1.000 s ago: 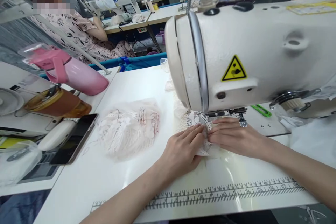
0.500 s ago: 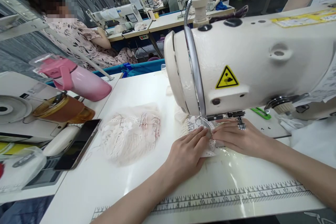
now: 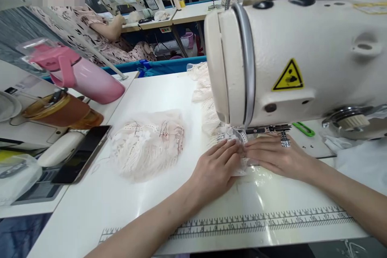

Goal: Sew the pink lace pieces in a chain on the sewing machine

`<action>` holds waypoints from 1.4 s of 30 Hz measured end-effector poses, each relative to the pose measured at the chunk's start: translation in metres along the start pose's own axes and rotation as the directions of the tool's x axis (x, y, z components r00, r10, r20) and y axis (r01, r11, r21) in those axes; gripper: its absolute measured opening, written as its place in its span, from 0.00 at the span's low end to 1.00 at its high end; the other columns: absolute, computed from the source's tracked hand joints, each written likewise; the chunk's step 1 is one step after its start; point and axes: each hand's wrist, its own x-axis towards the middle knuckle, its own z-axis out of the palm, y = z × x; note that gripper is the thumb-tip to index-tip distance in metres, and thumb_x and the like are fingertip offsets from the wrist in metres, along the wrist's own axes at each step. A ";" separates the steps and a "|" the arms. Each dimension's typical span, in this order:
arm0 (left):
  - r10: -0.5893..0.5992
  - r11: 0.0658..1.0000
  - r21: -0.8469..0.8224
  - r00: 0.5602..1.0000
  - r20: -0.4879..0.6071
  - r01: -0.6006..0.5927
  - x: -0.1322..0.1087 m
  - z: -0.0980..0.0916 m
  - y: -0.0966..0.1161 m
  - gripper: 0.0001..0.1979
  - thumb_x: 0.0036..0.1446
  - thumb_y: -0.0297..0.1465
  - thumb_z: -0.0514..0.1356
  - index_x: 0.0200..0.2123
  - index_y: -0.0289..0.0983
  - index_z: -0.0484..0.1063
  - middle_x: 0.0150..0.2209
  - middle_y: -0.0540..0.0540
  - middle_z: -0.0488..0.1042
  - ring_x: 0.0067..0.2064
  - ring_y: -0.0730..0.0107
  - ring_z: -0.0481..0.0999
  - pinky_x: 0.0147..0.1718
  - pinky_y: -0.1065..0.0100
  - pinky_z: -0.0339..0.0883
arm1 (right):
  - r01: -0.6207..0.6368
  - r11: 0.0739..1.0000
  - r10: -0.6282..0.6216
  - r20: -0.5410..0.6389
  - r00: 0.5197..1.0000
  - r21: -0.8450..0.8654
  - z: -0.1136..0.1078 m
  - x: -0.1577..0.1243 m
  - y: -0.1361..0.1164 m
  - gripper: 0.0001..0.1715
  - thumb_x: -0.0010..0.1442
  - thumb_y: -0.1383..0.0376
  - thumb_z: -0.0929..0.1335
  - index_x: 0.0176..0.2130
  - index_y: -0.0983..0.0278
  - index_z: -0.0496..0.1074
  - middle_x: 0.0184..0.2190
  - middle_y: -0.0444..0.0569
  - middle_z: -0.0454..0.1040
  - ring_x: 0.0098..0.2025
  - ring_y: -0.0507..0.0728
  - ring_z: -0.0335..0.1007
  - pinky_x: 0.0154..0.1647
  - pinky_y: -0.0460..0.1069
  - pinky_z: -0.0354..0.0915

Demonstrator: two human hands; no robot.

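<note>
My left hand (image 3: 213, 167) lies with fingers stretched out on a piece of white lace fabric (image 3: 242, 168), just in front of the sewing machine's needle area. From the right, my right hand (image 3: 279, 155) reaches in with its fingers extended flat, their tips at the same lace and almost touching the left fingers. The machine's presser foot and needle are hidden behind the head of the sewing machine (image 3: 281, 60) and my fingers. Gathered cream lace (image 3: 208, 109) runs back from the lace along the machine's left side.
A crumpled pile of pale lace (image 3: 148, 145) lies left of my hands. Further left are a phone (image 3: 81, 155), an amber cup (image 3: 60, 109) and a pink bottle (image 3: 87, 76). Green thread snips (image 3: 304, 129) lie right. A ruler strip (image 3: 242, 223) runs along the front. Another person (image 3: 105, 30) sits beyond.
The view has shifted, so the machine head sits further right and more gathered lace shows behind it. My hands stay at the lace in nearly the same pose.
</note>
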 end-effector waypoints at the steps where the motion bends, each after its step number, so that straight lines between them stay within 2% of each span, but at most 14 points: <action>1: -0.007 1.000 -0.001 1.000 -0.004 0.007 -0.001 -0.001 0.000 0.10 0.57 0.26 0.56 0.43 0.32 0.69 0.51 0.38 0.75 0.55 0.58 0.72 0.55 0.56 0.69 | 0.021 0.999 -0.021 -0.009 1.000 0.039 0.002 0.000 -0.001 0.09 0.63 0.72 0.64 0.41 0.63 0.72 0.38 0.43 0.80 0.42 0.51 0.75 0.41 0.48 0.68; 4: -0.074 0.997 -0.011 0.997 -0.023 0.074 -0.002 -0.002 -0.001 0.07 0.54 0.25 0.57 0.38 0.35 0.68 0.49 0.39 0.75 0.52 0.59 0.75 0.50 0.59 0.74 | 0.038 0.998 -0.039 0.028 0.999 0.056 0.009 -0.001 -0.005 0.12 0.62 0.73 0.65 0.45 0.64 0.72 0.41 0.44 0.79 0.49 0.54 0.73 0.51 0.53 0.68; 7: -0.133 0.991 -0.014 0.991 -0.034 0.133 -0.004 -0.002 -0.002 0.08 0.52 0.24 0.59 0.38 0.36 0.66 0.49 0.40 0.76 0.49 0.59 0.77 0.44 0.61 0.77 | 0.029 1.000 -0.029 0.092 0.995 0.004 0.014 -0.002 -0.008 0.14 0.61 0.74 0.65 0.45 0.62 0.73 0.42 0.45 0.79 0.49 0.55 0.73 0.53 0.56 0.69; 13: -0.156 0.988 0.005 0.987 -0.037 0.156 -0.002 -0.002 -0.005 0.12 0.48 0.21 0.58 0.38 0.35 0.66 0.50 0.40 0.75 0.50 0.58 0.77 0.45 0.61 0.76 | 0.064 0.998 -0.064 0.011 0.998 -0.009 0.018 0.004 -0.011 0.12 0.60 0.77 0.65 0.42 0.66 0.73 0.39 0.45 0.79 0.46 0.53 0.74 0.57 0.55 0.66; 19: -0.178 0.983 0.035 0.984 -0.022 0.179 0.000 -0.001 -0.007 0.15 0.47 0.19 0.56 0.39 0.36 0.66 0.50 0.40 0.74 0.52 0.59 0.75 0.46 0.62 0.76 | 0.012 0.997 -0.009 0.049 0.999 -0.076 0.021 0.003 -0.011 0.14 0.60 0.77 0.64 0.43 0.64 0.73 0.42 0.43 0.79 0.47 0.52 0.73 0.54 0.52 0.66; 23: -0.192 0.980 0.053 0.981 -0.015 0.193 0.000 0.000 -0.008 0.16 0.47 0.18 0.54 0.41 0.36 0.65 0.51 0.40 0.74 0.52 0.59 0.75 0.45 0.61 0.76 | -0.017 0.996 0.023 0.063 0.998 -0.090 0.023 -0.001 -0.008 0.17 0.60 0.78 0.63 0.45 0.64 0.72 0.44 0.45 0.78 0.48 0.53 0.72 0.49 0.51 0.67; 28: -0.176 0.978 0.116 0.984 -0.008 0.176 0.002 0.001 -0.006 0.14 0.51 0.20 0.54 0.42 0.34 0.66 0.52 0.38 0.73 0.53 0.57 0.74 0.48 0.59 0.75 | -0.011 0.997 0.019 0.111 0.994 -0.070 0.023 -0.003 -0.004 0.17 0.60 0.77 0.63 0.46 0.64 0.72 0.46 0.47 0.77 0.48 0.55 0.72 0.53 0.53 0.67; 34: -0.142 0.976 0.166 0.990 -0.003 0.140 0.002 0.003 -0.005 0.20 0.55 0.24 0.54 0.53 0.29 0.66 0.54 0.38 0.72 0.55 0.57 0.72 0.52 0.57 0.72 | -0.059 0.990 0.070 0.088 0.994 -0.126 0.018 -0.003 -0.007 0.16 0.61 0.78 0.62 0.44 0.65 0.72 0.47 0.47 0.77 0.49 0.55 0.72 0.52 0.54 0.67; 37: -0.108 0.978 0.181 0.994 -0.004 0.107 0.001 0.005 -0.006 0.21 0.57 0.26 0.54 0.55 0.30 0.66 0.55 0.40 0.71 0.56 0.56 0.72 0.52 0.57 0.71 | -0.078 0.987 0.091 0.089 0.992 -0.139 0.018 -0.004 -0.005 0.16 0.61 0.77 0.62 0.45 0.64 0.72 0.47 0.46 0.77 0.49 0.55 0.72 0.51 0.54 0.67; 42: -0.085 0.977 0.194 0.996 -0.023 0.088 0.001 0.005 -0.004 0.20 0.58 0.27 0.53 0.54 0.30 0.69 0.54 0.41 0.72 0.56 0.56 0.72 0.51 0.57 0.72 | -0.036 0.982 0.052 0.079 0.995 -0.185 0.017 -0.006 0.002 0.15 0.63 0.75 0.61 0.45 0.65 0.72 0.47 0.47 0.77 0.48 0.54 0.72 0.41 0.50 0.70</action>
